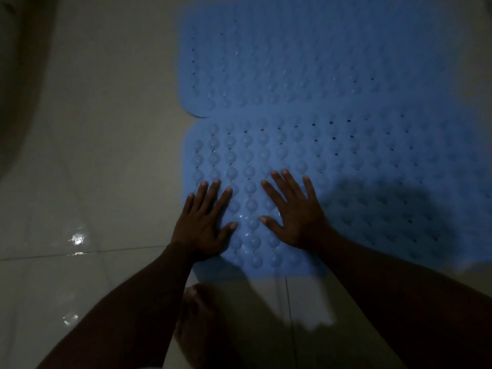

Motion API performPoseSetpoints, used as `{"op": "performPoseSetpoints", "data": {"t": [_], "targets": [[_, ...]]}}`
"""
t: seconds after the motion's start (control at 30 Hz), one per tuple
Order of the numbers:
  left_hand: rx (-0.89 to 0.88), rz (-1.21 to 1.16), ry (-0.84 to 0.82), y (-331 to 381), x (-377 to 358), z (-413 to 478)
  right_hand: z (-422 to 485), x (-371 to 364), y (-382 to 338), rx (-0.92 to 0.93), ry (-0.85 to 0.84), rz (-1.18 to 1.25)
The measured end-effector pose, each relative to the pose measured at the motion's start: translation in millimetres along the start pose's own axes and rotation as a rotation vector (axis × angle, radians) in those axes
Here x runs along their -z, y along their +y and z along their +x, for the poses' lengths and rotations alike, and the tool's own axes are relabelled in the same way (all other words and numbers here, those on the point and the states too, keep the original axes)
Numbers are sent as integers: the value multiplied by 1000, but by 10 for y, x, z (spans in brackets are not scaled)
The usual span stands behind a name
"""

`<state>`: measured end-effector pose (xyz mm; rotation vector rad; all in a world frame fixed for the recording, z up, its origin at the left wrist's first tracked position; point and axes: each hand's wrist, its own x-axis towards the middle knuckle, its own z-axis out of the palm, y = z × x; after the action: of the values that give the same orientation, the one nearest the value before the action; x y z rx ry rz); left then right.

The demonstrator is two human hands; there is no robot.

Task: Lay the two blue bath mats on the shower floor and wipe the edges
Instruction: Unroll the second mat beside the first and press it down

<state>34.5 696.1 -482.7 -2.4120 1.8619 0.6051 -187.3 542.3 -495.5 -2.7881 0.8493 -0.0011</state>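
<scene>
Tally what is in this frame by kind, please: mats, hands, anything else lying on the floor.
Blue mats: 2, the far mat and the near mat, edge to edge on the tiled floor
Hands: 2, left hand and right hand, both flat on the near mat
Feet: 1, a bare foot below the mat
Cloths or wipes: 0 in view
Total: 5

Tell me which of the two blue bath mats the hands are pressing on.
The near mat, closest to the person: the left hand and right hand lie flat, fingers spread, on its left end. The far mat beyond it is untouched.
</scene>
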Motion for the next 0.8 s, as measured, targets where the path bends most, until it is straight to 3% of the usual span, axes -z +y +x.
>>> {"op": "performPoseSetpoints", "data": {"t": [0.17, 0.57, 0.8], "targets": [[-5, -65, 60, -8, -66, -12, 15, 0, 20, 32, -35, -115], [26, -65, 121, 24, -133, 3, 43, -50, 27, 18, -87, -124], [40, -25, 60, 35, -111, 17, 61, -53, 7, 14, -43, -110]]}}
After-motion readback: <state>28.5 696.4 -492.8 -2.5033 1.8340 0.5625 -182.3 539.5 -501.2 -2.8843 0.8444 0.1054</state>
